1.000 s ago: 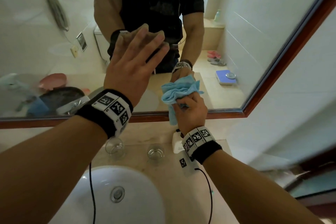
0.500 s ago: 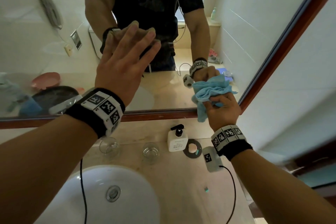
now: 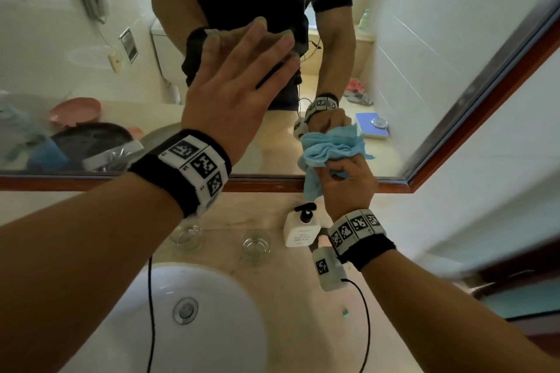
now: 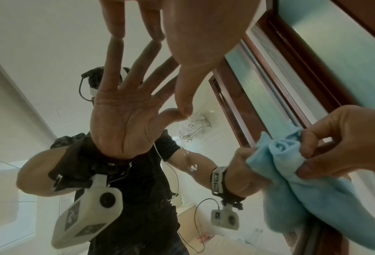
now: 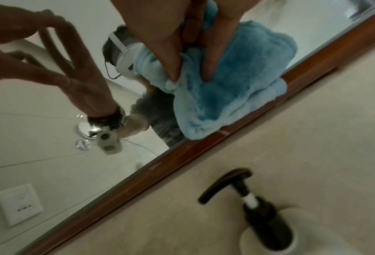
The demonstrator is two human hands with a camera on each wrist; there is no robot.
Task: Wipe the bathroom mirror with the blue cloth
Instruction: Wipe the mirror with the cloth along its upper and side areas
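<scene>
The mirror (image 3: pixel 424 39) has a red-brown wooden frame (image 5: pixel 182 155). My left hand (image 3: pixel 236 82) lies flat on the glass with straight fingers, and in the left wrist view the left hand (image 4: pixel 199 43) meets its own reflection. My right hand (image 3: pixel 348 182) grips a bunched blue cloth (image 3: pixel 327 148) and presses it on the glass just above the bottom frame, towards the lower right corner. The right wrist view shows the right hand (image 5: pixel 182 34) with its fingers dug into the cloth (image 5: pixel 236 86). Part of the cloth (image 4: pixel 291 172) hangs down over the frame.
A white soap pump bottle (image 3: pixel 301 228) stands on the beige counter right under the cloth. Two clear glasses (image 3: pixel 186 235) (image 3: pixel 256 247) stand behind the white basin (image 3: pixel 194 312). A white tiled wall (image 3: pixel 485 175) closes the right side.
My right hand swept the cloth rightward along the mirror's bottom edge, then came back a little to the left. The left hand has stayed flat on the glass.
</scene>
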